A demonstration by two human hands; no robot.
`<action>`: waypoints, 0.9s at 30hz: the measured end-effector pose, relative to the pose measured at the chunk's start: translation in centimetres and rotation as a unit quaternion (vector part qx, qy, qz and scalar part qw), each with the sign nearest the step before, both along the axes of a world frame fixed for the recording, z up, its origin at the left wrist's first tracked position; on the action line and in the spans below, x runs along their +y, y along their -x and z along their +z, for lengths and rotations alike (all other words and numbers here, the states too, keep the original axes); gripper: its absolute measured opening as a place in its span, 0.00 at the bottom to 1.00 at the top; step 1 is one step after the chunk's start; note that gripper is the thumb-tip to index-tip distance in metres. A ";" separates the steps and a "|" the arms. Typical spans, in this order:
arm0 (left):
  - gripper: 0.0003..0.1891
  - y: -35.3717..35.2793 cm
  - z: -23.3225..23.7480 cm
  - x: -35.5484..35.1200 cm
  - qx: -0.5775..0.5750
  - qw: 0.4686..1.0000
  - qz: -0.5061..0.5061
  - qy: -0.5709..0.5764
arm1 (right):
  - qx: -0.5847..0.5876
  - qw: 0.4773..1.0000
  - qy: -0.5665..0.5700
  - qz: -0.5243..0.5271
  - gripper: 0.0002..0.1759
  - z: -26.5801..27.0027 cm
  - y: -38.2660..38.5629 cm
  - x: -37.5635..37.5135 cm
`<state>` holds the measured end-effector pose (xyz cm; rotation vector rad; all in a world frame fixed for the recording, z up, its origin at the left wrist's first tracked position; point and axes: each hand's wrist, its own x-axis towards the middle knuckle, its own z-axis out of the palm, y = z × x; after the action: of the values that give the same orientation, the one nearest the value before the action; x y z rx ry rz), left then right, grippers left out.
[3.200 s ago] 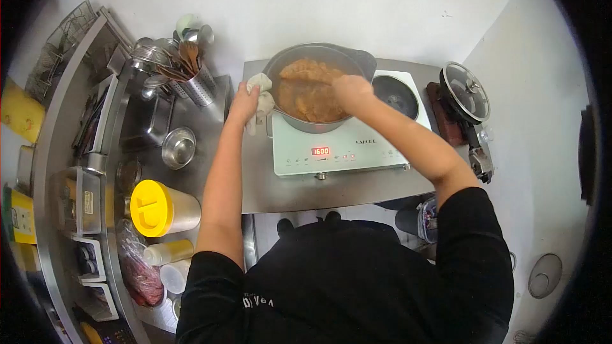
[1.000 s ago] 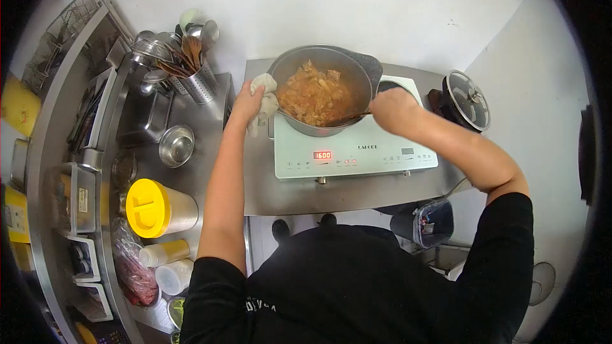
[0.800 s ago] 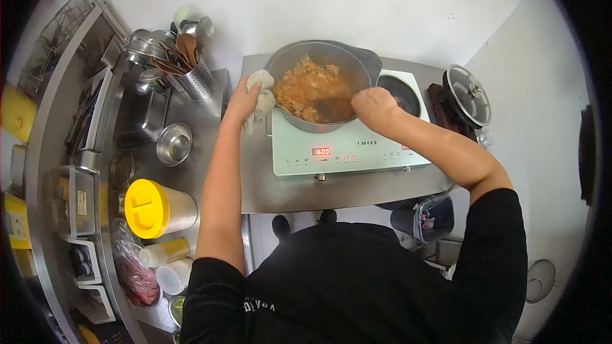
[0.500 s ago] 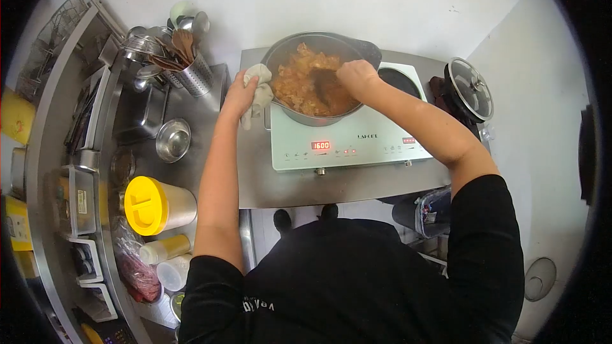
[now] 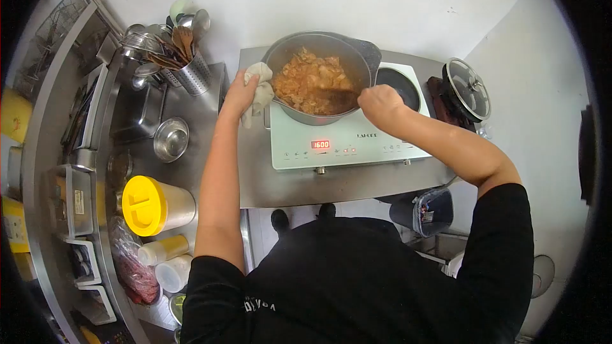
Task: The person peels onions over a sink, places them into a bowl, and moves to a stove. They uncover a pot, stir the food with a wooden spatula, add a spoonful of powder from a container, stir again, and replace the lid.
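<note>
A grey pot (image 5: pixel 306 43) full of chunky orange-brown food (image 5: pixel 309 79) stands on the left side of a white induction cooktop (image 5: pixel 350 151), whose red display reads 1600. My left hand (image 5: pixel 240 93) is closed on a pale cloth (image 5: pixel 260 86) at the pot's left side; the handle under it is hidden. At the right rim, my right hand (image 5: pixel 382 103) is closed around the end of a dark spatula (image 5: pixel 341 97), its blade partly sunk in the food.
Left of the cooktop are a utensil holder (image 5: pixel 194 76), a steel bowl (image 5: pixel 171 139) and a yellow-lidded container (image 5: pixel 143 206). A glass-lidded pan (image 5: pixel 468 91) stands to the right. A lined bin (image 5: pixel 433 211) is below the counter's front edge.
My right hand has moved right and slightly toward me, from over the pot to its right rim, drawing the spatula along. My left hand stays on the cloth.
</note>
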<state>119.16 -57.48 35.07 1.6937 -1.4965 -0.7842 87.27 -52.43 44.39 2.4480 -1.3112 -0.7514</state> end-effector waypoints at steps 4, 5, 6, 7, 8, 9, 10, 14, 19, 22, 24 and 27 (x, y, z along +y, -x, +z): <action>0.28 0.1 0.3 0.1 -0.002 1.000 0.006 -0.003 | -0.010 0.998 0.065 -0.011 0.07 -3.7 -0.8 -5.3; 0.28 0.1 0.3 0.1 0.000 1.000 0.005 -0.002 | -0.012 0.998 0.065 -0.010 0.07 -4.3 -0.9 -6.7; 0.28 0.1 0.3 0.2 -0.002 1.000 0.007 -0.002 | 0.004 0.995 0.104 0.002 0.07 -4.8 -0.7 -8.1; 0.28 0.1 0.3 0.3 0.004 1.000 0.001 0.002 | 0.020 0.990 0.141 0.013 0.07 -4.8 -0.7 -8.9; 0.28 0.1 0.3 0.4 0.010 1.000 -0.004 0.008 | 0.018 0.990 0.141 0.014 0.07 -4.6 -0.2 -9.6; 0.28 0.1 0.2 0.4 0.009 1.000 -0.002 0.008 | 0.026 0.993 0.113 0.022 0.08 -3.3 0.1 -10.0; 0.28 0.1 -0.2 0.4 0.020 1.000 0.001 0.017 | 0.035 0.995 0.085 0.031 0.08 -2.3 0.5 -10.2; 0.27 0.0 -0.9 0.1 0.056 0.998 0.008 0.012 | -0.019 0.999 0.010 0.029 0.08 3.0 1.8 -8.8; 0.29 -0.4 -1.7 -0.5 0.038 0.999 0.009 0.030 | -0.139 0.880 -0.305 -0.336 0.12 5.5 1.0 -6.5; 0.30 -0.5 -1.5 -0.7 0.029 0.999 0.009 0.036 | -0.215 0.819 -0.378 -0.375 0.14 2.7 0.7 -6.5; 0.30 -0.7 -1.6 -0.4 0.028 0.999 0.003 0.030 | -0.265 0.760 -0.433 -0.406 0.13 -1.1 0.1 -7.3; 0.30 -0.7 -2.0 -0.9 0.034 0.999 -0.013 0.036 | -0.382 0.675 -0.448 -0.445 0.12 -4.6 -2.4 -8.6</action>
<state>119.88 -58.35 33.11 1.5826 -1.4857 -0.7842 89.65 -61.07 39.83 2.8160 -3.2881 -0.6073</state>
